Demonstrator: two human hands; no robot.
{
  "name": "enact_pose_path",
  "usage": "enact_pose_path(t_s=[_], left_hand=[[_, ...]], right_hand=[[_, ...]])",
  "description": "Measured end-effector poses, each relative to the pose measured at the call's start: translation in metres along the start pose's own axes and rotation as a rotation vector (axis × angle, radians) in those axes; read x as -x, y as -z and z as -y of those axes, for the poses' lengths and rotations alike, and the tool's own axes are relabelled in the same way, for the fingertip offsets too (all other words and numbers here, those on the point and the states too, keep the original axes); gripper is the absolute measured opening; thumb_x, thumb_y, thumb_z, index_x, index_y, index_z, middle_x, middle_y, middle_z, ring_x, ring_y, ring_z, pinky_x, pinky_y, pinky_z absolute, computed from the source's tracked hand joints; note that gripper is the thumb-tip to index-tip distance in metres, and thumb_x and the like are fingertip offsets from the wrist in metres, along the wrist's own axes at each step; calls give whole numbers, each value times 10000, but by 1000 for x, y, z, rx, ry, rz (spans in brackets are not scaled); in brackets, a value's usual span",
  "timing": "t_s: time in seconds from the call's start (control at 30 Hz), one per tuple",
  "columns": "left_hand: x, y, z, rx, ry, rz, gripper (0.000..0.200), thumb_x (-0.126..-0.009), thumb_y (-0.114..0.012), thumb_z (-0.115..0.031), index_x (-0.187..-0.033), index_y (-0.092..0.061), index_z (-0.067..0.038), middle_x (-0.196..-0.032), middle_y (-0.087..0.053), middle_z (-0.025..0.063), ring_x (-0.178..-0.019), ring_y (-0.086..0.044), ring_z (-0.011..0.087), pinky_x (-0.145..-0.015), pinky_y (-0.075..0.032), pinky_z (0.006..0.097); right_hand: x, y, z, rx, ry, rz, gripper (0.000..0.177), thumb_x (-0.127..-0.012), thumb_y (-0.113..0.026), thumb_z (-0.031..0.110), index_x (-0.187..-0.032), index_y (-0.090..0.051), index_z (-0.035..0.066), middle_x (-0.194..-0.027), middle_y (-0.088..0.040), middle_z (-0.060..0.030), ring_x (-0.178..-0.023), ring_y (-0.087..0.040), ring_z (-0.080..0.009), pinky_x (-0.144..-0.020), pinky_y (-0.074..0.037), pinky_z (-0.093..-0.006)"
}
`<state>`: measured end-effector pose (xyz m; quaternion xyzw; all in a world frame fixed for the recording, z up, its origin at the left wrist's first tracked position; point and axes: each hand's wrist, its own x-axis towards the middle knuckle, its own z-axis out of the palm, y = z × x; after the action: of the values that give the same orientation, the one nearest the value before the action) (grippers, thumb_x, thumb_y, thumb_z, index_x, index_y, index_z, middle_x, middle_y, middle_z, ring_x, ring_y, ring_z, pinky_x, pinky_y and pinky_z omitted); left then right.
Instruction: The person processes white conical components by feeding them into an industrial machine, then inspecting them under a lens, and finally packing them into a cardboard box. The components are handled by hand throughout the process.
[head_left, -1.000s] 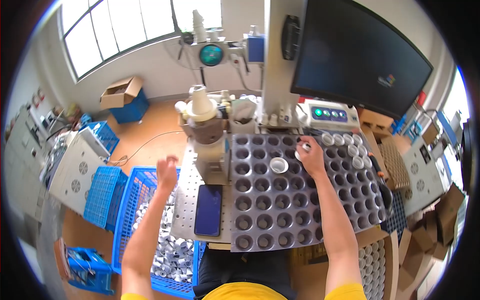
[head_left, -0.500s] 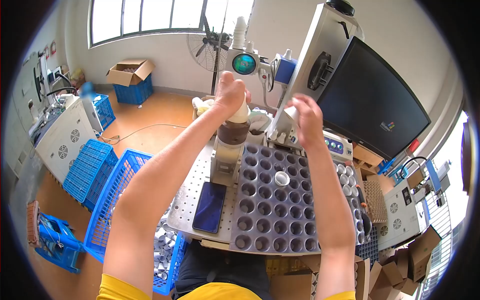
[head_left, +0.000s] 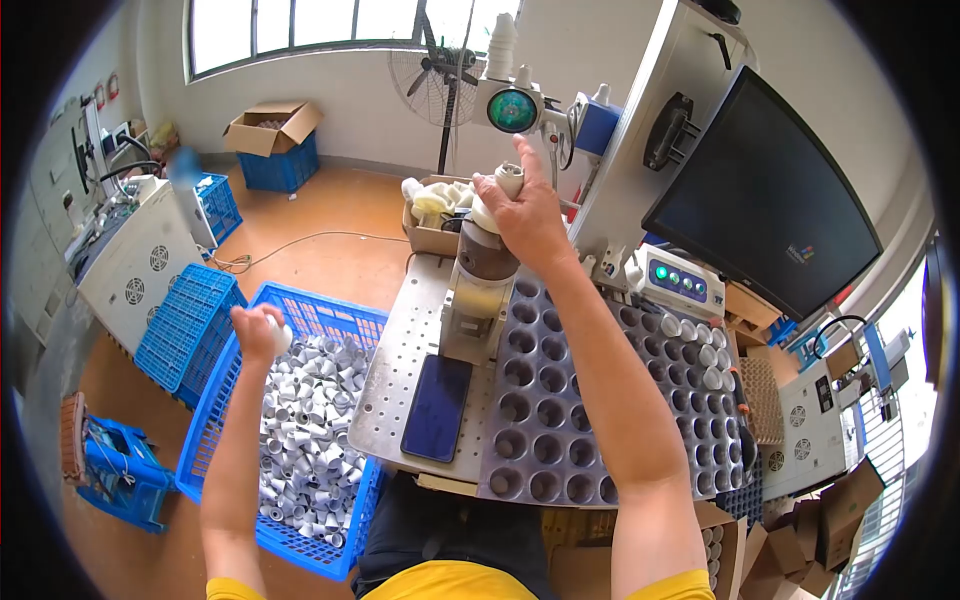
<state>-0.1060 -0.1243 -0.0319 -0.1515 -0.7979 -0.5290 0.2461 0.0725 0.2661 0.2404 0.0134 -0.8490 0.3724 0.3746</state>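
Note:
My left hand [head_left: 257, 334] is closed on a small white cup-shaped part [head_left: 281, 335], held above the blue basket [head_left: 205, 420]. Many similar white and grey cup-shaped parts [head_left: 310, 430] fill that basket. At the fixture [head_left: 483, 258], a brown and cream cylinder on a metal stand, my right hand [head_left: 527, 218] grips another white cup-shaped part [head_left: 509, 178] seated on top. Its thumb is on the near side and the index finger points up. Just above hangs the laser head [head_left: 512, 110] with its round green lens.
A grey tray of round holes [head_left: 530, 430] lies right of the fixture, with several white parts [head_left: 708, 357] at its far right. A dark phone [head_left: 437, 408] rests on the perforated metal plate [head_left: 390, 400]. A monitor [head_left: 770, 190] and a button box [head_left: 685, 283] stand behind.
My left hand has left the fixture and swung left over the basket, now holding a white part. My right hand has moved left from above the tray onto the part at the fixture.

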Motion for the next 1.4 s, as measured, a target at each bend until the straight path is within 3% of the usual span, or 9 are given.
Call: enact_pose_path(t_s=[0.07,0.17,0.23,0.33,0.5,0.77,1.03,1.23,1.4], left_hand=[[21,-9,33,44,249,-59,267,-787,-442,-130,-574,-555,-17,-679,-573,176,-716,-533,312,-728,-392,440],[38,-25,-36,-364,139,227,210,-710,-463,-104,-578,-511,51,-675,-551,272,-654,-531,439,-621,-406,508],[58,-53,-66,-303,43,219,141,-688,-489,-76,-631,-557,35,-721,-578,245,-746,-549,419,-723,-435,481],[87,-73,-125,-298,-76,454,195,-734,-501,-75,-861,-575,52,-970,-572,243,-986,-517,400,-874,-412,457],[124,-109,-156,-396,-183,526,166,-721,-534,-66,-769,-578,87,-960,-557,280,-965,-512,426,-891,-412,470],[125,-103,-166,-465,-199,512,223,-705,-572,-105,-701,-653,103,-835,-594,312,-893,-565,412,-849,-466,455],[123,-103,-172,-556,-165,666,223,-728,-557,-94,-722,-622,118,-939,-557,339,-918,-552,443,-871,-453,467],[123,-104,-179,-549,-156,672,226,-717,-561,-96,-733,-622,121,-874,-559,344,-936,-538,455,-875,-441,484],[125,-105,-170,-559,-173,650,175,-687,-579,-107,-680,-616,63,-834,-563,304,-900,-547,416,-819,-444,500]], right_hand=[[8,-3,0,-72,-57,18,735,-868,-642,327,-1418,-288,-8,-1015,-640,-268,-987,-638,-350,-859,-479,-364],[25,3,-17,-101,-41,49,749,-900,-582,418,-1429,-266,-7,-1180,-564,-293,-1117,-569,-361,-950,-424,-376],[51,16,-26,-168,-128,116,724,-914,-527,464,-1419,-306,-5,-1336,-463,-280,-1246,-458,-379,-1050,-339,-391],[97,49,-58,284,-85,317,679,-885,-566,451,-1377,-407,12,-1337,-478,-242,-1245,-447,-390,-1048,-353,-403],[164,97,-69,792,-381,706,509,-806,-675,345,-1247,-562,118,-1233,-517,-203,-1196,-464,-374,-998,-411,-424],[136,123,-79,600,-397,630,371,-705,-653,178,-1055,-614,61,-1011,-628,-210,-1020,-586,-369,-900,-472,-420],[128,104,-145,235,-398,12,309,-669,-686,163,-809,-447,26,-729,-557,-156,-663,-526,-268,-664,-460,-360],[151,78,-156,141,-327,-142,328,-677,-696,154,-797,-413,38,-728,-524,-170,-664,-506,-323,-662,-452,-379],[151,81,-163,228,-274,-196,335,-677,-717,147,-803,-424,47,-697,-465,-109,-647,-462,-230,-651,-443,-346]])
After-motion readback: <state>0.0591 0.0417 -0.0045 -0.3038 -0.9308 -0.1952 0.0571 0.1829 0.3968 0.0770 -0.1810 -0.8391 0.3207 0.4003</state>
